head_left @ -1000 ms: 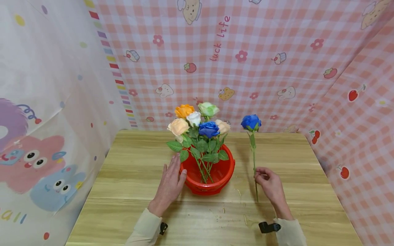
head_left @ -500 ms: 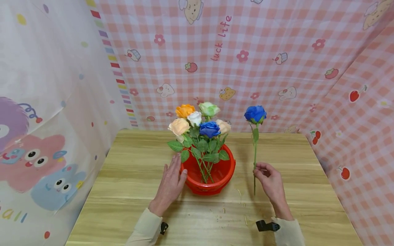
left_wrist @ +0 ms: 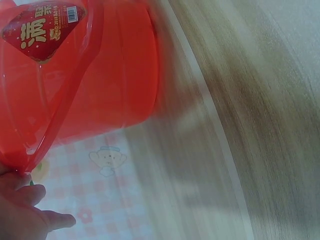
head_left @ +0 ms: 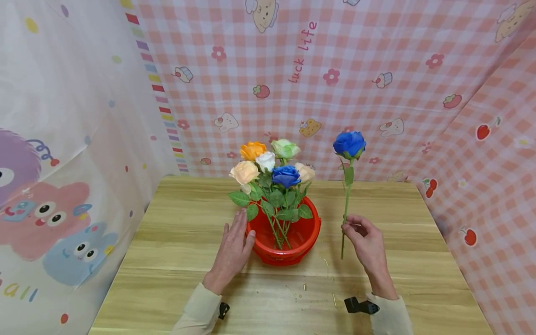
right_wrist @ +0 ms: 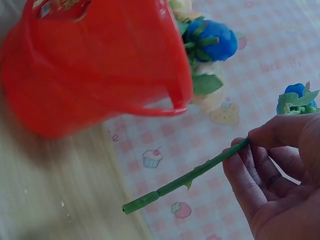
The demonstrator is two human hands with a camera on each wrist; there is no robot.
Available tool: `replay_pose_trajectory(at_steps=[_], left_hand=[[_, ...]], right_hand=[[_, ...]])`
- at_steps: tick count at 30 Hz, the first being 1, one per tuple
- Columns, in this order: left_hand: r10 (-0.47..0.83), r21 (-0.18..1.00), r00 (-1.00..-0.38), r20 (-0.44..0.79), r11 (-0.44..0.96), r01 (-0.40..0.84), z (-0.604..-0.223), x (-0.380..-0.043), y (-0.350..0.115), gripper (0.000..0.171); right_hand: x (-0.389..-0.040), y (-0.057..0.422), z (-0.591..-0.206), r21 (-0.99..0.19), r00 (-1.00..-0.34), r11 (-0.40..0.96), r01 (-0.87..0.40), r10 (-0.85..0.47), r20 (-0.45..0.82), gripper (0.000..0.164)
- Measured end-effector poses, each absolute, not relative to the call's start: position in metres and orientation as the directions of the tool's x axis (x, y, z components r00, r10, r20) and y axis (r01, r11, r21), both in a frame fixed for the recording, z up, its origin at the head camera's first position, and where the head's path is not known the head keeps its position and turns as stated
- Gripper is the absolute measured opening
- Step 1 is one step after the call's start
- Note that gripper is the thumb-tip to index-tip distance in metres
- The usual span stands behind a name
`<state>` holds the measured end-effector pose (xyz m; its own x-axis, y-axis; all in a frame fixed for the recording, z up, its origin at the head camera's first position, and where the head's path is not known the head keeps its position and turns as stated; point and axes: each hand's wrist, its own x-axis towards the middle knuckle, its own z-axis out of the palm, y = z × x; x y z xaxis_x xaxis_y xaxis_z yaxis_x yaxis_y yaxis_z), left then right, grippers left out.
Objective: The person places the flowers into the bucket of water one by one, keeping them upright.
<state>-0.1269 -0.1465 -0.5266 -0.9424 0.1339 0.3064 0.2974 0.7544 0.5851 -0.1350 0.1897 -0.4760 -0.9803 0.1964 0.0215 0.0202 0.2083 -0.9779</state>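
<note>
A blue artificial rose (head_left: 350, 144) stands nearly upright in the head view, right of the red bucket (head_left: 281, 257). My right hand (head_left: 370, 246) pinches its green stem (right_wrist: 185, 180) between thumb and fingers, and the stem's cut end hangs free above the table. Several roses lean together inside the bucket: orange (head_left: 252, 150), green-white (head_left: 285, 148), white (head_left: 265, 161), peach (head_left: 244, 172) and another blue one (head_left: 286, 176). Straight fingers of my left hand (head_left: 229, 249) rest against the bucket's left side, at the rim.
The wooden table (head_left: 176, 242) carries small gold bits (head_left: 334, 300) and specks in front of the bucket. A pink checked cloth (head_left: 356, 56) hangs behind and at the right, and a white printed cloth (head_left: 96, 149) at the left. The bucket bears a label (left_wrist: 44, 30).
My right hand has lifted the blue rose and shifted it slightly, its lower stem end swinging left. The left hand keeps its place on the bucket.
</note>
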Motion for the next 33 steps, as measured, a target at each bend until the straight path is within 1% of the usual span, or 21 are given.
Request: replay_pose_trajectory(at_steps=[7, 17, 26, 33], left_hand=[[0.134, 0.583, -0.942, 0.307, 0.756, 0.298, -0.527, -0.127, -0.147, 0.063], [0.138, 0.583, -0.939, 0.315, 0.753, 0.306, -0.527, -0.128, -0.147, 0.062], [0.136, 0.58, -0.935, 0.327, 0.752, 0.312, -0.528, -0.128, -0.147, 0.061], [0.131, 0.589, -0.939, 0.318, 0.748, 0.304, -0.527, -0.128, -0.146, 0.061]], right_hand=[[-0.134, 0.183, -0.466, -0.979, -0.976, 0.201, -0.007, 0.212, 0.051, 0.025], [-0.132, 0.172, -0.454, -0.978, -0.976, 0.202, -0.048, 0.201, 0.089, 0.024], [-0.135, 0.159, -0.444, -0.983, -0.973, 0.142, -0.117, 0.183, 0.142, 0.023], [-0.136, 0.149, -0.435, -0.982, -0.977, 0.133, -0.132, 0.152, 0.152, 0.023]])
